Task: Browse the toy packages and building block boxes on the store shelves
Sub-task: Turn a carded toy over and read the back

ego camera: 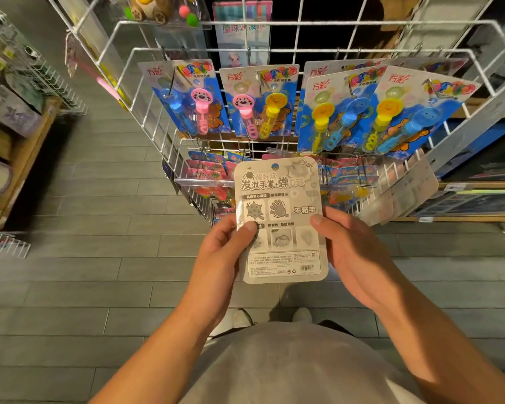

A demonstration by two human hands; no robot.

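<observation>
A grey-white toy package card [280,220], its printed back facing me, is upright in front of a white wire display rack [146,91]. My left hand [225,252] grips its left edge, thumb on the face. My right hand [350,252] holds the right edge, thumb on the card. Blue bubble-wand packages [260,100] hang in a row on the rack above the card. More red and blue packages [204,167] hang on a lower row behind it.
A wooden shelf [27,158] with grey boxes stands at the left, with a small wire rack [6,243] below it. Shelves with flat boxes [475,199] run along the right. Grey plank floor [99,287] lies underfoot; my shoes show below the card.
</observation>
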